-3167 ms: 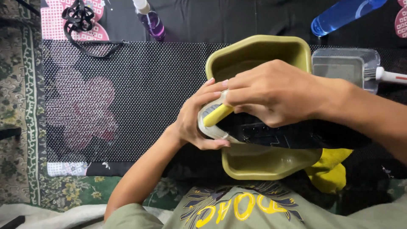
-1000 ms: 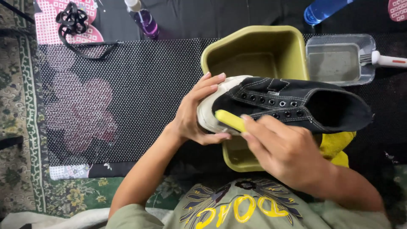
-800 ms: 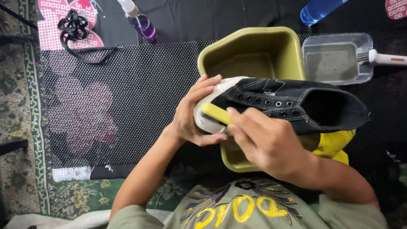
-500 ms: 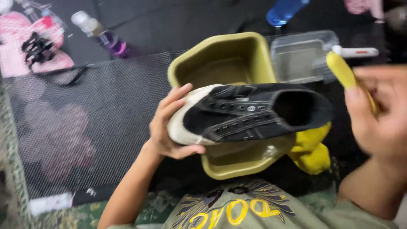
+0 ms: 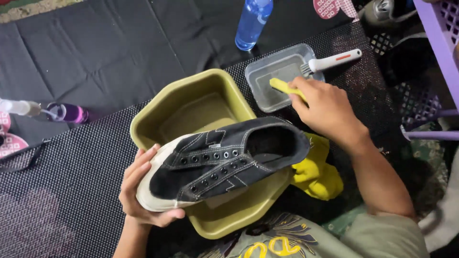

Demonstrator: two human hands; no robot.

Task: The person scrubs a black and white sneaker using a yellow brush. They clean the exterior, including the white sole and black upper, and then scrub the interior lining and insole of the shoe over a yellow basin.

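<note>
L hand (image 5: 143,191) cups the toe of a black lace-less shoe (image 5: 224,162), grip clamped on its white toe cap: fingers curl round the front, thumb under the sole edge. Shoe is held roughly level, toe to the left, heel to the right, hanging over the olive-green basin (image 5: 158,119) w/ its heel end above the basin's right rim. 2 rows of eyelets face up, no laces in them.

R hand (image 5: 327,112) reaches out to the right, grip closed on a small yellow brush (image 5: 282,87); the brush tip sits in the clear plastic tray (image 5: 260,71). Can't tell if the tip touches liquid. A white-handled brush (image 5: 330,61) rests on the tray's far right corner, bristles over the tray, handle pointing away right.

Yellow cloth (image 5: 318,174) lies bunched just beside the basin's right side, under the R forearm. Blue bottle (image 5: 253,19) stands just beyond the tray. Purple spray bottle (image 5: 67,113) lies on its side far left, well apart from the basin. All of it sits on a black dotted mat (image 5: 71,157) on the floor. Purple crate (image 5: 442,33) at the right edge.
</note>
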